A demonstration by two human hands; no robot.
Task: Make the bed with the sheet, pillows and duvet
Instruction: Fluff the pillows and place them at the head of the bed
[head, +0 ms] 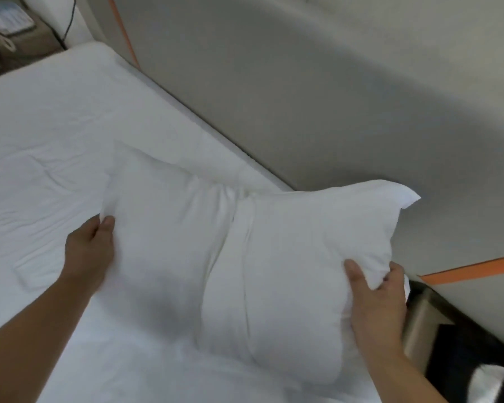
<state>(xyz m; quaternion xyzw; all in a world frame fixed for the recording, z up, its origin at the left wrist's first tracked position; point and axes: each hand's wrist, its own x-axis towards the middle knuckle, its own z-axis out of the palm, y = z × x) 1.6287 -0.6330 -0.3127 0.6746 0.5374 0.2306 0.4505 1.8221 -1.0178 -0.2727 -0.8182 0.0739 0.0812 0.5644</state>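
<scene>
Right hand (376,298) around pillow (245,257) corner

Head camera looks down, close over bed (56,117).

The pillow (274,257) is soft white matt cloth, creased at its middle. The sheet (56,135) is white cloth, lightly wrinkled. The headboard (303,97) looks smooth, matt grey, with a glossy orange strip (472,270).

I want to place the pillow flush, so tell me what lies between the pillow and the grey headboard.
In the head view, only a strip of white sheet over the mattress edge lies between the pillow and the headboard; nothing else sits there.
</scene>
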